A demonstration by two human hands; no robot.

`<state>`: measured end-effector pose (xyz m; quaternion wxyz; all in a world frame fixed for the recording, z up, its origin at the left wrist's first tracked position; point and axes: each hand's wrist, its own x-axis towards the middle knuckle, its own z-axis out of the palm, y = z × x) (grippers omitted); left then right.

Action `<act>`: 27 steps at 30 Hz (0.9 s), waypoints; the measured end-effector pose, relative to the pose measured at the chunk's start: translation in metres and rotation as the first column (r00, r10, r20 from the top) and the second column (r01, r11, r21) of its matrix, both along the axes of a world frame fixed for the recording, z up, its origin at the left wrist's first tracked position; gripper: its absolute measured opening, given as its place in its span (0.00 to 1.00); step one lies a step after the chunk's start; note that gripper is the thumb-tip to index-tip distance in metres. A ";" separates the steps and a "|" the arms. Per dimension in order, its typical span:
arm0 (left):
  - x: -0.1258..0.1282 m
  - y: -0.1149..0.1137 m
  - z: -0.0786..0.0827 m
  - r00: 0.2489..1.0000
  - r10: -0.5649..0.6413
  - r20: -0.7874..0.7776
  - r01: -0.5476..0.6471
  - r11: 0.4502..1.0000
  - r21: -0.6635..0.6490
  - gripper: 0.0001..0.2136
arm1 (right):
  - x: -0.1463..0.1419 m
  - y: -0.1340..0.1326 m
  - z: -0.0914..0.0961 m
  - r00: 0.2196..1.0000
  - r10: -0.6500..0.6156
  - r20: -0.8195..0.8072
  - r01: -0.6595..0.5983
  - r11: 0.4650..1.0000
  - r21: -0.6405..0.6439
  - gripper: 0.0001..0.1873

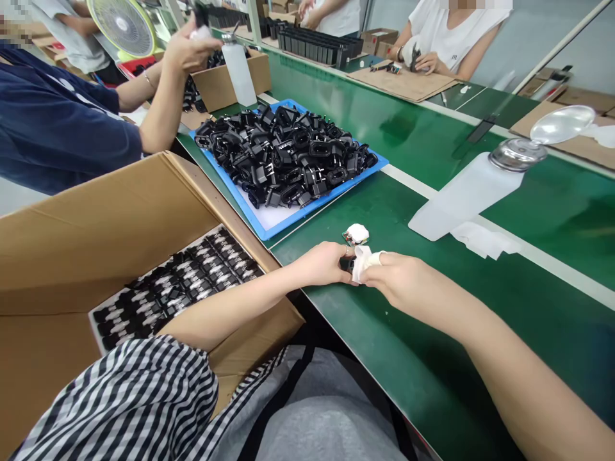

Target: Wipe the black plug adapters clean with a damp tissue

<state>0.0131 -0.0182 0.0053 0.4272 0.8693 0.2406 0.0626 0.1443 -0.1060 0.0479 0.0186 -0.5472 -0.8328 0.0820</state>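
Observation:
My left hand [327,264] is closed on a small black plastic part [346,263], mostly hidden by the fingers. My right hand [398,278] meets it from the right, its fingers pinched on a crumpled white cloth [362,261] that presses against the black part. Whether some of the white is a finger cover, I cannot tell. Just beyond my hands, a small circuit board with a white lump on top [357,234] lies on the green table [480,333].
A blue-rimmed tray [266,232] heaped with black plastic parts [288,153] stands ahead. At left, an open cardboard box [86,237] holds rows of black pieces [177,288]. A white bottle with a metal top [461,198] stands right, beside white tissue [485,240]. Co-workers sit around.

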 end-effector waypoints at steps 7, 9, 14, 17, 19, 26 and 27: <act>-0.001 0.001 0.001 0.999 0.009 -0.033 -0.010 0.999 -0.037 0.17 | 0.038 0.013 0.003 0.897 -0.287 0.337 0.421 0.791 -0.445 0.12; -0.002 0.002 0.002 0.999 0.006 -0.035 -0.008 0.999 -0.041 0.16 | 0.042 0.015 0.007 0.894 -0.375 0.244 0.446 0.795 -0.411 0.11; 0.000 0.002 0.001 0.999 0.003 -0.040 -0.006 0.998 -0.066 0.16 | 0.028 0.012 0.016 0.916 -0.373 -0.146 0.368 0.928 -0.060 0.11; -0.001 -0.002 0.004 0.997 0.006 -0.076 -0.009 0.999 -0.041 0.18 | 0.026 0.013 0.014 0.929 -0.329 -0.171 0.308 0.941 -0.141 0.11; -0.005 -0.002 0.010 0.993 -0.020 -0.118 0.020 1.000 -0.004 0.24 | 0.035 0.015 0.012 0.925 -0.368 -0.099 0.335 0.909 -0.247 0.11; -0.026 0.049 0.048 0.859 0.503 -0.100 -0.344 0.709 0.615 0.12 | 0.075 0.013 0.031 0.767 -0.605 0.213 0.641 0.723 -0.256 0.24; -0.028 0.058 0.050 0.822 0.560 -0.106 -0.359 0.654 0.666 0.13 | 0.076 0.011 0.034 0.764 -0.615 0.194 0.644 0.716 -0.268 0.24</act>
